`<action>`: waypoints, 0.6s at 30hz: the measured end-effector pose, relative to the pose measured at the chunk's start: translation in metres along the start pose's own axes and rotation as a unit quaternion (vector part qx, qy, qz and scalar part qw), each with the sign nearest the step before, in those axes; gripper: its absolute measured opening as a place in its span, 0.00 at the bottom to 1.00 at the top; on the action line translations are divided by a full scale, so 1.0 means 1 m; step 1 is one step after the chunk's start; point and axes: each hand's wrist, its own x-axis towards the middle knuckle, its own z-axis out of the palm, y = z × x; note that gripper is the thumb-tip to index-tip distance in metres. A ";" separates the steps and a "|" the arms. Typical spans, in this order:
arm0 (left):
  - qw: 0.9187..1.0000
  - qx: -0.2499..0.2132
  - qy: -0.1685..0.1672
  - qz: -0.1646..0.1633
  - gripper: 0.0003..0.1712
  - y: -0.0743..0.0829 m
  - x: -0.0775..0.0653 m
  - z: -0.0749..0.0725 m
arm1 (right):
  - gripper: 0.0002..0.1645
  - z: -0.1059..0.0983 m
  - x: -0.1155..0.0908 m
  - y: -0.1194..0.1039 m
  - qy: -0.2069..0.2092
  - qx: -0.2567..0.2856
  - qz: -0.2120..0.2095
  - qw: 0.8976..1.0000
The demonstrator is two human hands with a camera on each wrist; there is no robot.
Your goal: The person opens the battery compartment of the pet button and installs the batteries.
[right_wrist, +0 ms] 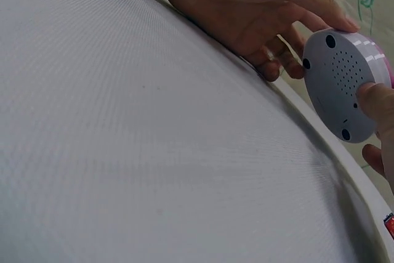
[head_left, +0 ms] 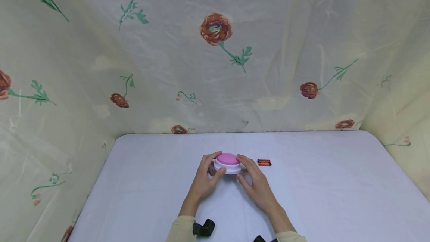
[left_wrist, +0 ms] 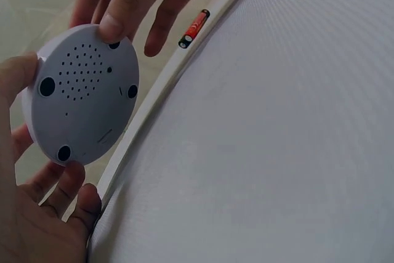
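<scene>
A round sound button (head_left: 227,168) with a white body and a pink top is held between both hands over the white table. My left hand (head_left: 203,182) grips its left side, thumb at the near edge. From the right, my right hand (head_left: 258,188) holds it with the index finger at the pink top's rim. The left wrist view shows the button's white underside (left_wrist: 86,115), with speaker holes and dark round feet; the right hand's thumb (left_wrist: 112,29) presses near its edge. Some fingers are hidden behind the button.
Two red-and-black batteries (head_left: 264,163) lie side by side on the table, just right of the right hand. The white tabletop (head_left: 151,167) ends at a flower-patterned curtain (head_left: 262,96) behind and at the sides. Black wrist devices (head_left: 205,228) sit by the sleeves.
</scene>
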 end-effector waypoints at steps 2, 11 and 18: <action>1.000 0.001 -0.002 0.002 0.30 0.001 0.000 0.000 | 0.37 -0.001 0.000 0.000 0.004 0.006 -0.006 1.000; 0.999 -0.001 -0.010 0.031 0.29 0.000 -0.001 0.000 | 0.34 -0.001 0.000 0.002 0.015 0.016 -0.005 1.000; 0.999 0.002 -0.012 0.037 0.28 -0.003 0.000 0.001 | 0.36 0.000 -0.001 0.003 0.010 0.020 0.018 1.000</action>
